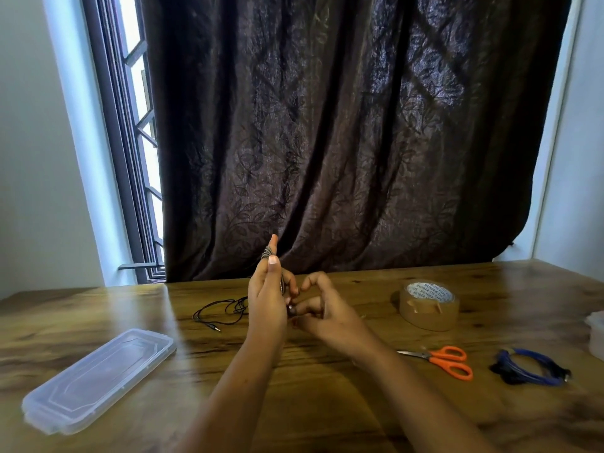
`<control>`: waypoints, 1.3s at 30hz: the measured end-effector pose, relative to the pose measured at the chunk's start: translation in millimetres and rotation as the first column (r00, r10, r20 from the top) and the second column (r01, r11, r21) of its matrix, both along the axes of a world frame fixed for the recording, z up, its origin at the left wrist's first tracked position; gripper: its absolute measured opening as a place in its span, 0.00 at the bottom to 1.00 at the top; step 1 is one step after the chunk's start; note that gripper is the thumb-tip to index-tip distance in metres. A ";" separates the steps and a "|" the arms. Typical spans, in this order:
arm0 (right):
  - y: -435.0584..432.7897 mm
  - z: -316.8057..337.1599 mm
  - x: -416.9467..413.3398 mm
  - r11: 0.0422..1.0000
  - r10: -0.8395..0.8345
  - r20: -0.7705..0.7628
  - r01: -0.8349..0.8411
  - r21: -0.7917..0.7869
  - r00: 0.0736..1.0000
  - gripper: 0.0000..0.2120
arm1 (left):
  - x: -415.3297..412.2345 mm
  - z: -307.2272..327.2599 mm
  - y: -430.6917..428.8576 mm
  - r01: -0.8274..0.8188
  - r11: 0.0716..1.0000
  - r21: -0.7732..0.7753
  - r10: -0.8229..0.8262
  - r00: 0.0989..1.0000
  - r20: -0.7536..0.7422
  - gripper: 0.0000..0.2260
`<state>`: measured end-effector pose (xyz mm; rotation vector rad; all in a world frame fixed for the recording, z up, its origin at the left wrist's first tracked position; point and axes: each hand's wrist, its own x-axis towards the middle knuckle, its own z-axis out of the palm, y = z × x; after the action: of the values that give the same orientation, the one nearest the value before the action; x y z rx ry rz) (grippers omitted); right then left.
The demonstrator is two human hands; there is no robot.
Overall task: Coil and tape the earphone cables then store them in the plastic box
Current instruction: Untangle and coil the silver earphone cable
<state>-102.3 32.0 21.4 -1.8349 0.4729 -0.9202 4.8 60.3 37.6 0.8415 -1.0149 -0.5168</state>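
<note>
My left hand (266,295) stands upright above the table's middle, fingers straight, with a dark earphone cable (268,253) wound around them near the tips. My right hand (322,308) is beside it, fingers pinching the cable's earbud end (291,309) against the left palm. The rest of that black cable (225,310) trails loose on the table to the left, ending in a jack plug (214,327). A clear plastic box (98,379) lies shut at the near left. A brown tape roll (428,304) sits to the right.
Orange-handled scissors (446,359) lie right of my right forearm. A coiled blue cable (531,367) lies further right. A pale container's edge (596,333) shows at the far right. A dark curtain (343,135) hangs behind the wooden table (327,403).
</note>
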 end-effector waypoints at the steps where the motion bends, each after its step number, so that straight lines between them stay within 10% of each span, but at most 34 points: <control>1: -0.1 -0.4 0.1 1.000 0.007 -0.015 -0.007 -0.006 1.000 0.17 | 0.6 -0.1 0.5 0.002 1.000 0.009 -0.002 1.000 -0.025 0.16; 17: 0.2 5.7 -9.5 0.957 0.059 -0.101 -0.027 0.289 0.993 0.15 | 2.0 7.2 6.3 0.353 0.935 -0.045 -0.311 0.749 -0.585 0.19; 25: 5.8 8.3 -6.6 0.853 0.159 0.059 -0.167 0.494 0.986 0.15 | 4.4 14.2 9.9 0.426 0.902 -0.067 -0.382 0.717 -0.583 0.19; 39: -4.7 2.3 3.6 0.949 -0.218 0.017 0.207 0.239 0.976 0.11 | -0.4 4.6 5.2 0.499 0.864 0.068 -0.419 0.787 -0.452 0.19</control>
<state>-98.7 27.3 23.7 -1.5656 0.7325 -1.0006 4.5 65.5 42.2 0.5930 -0.7651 -1.1823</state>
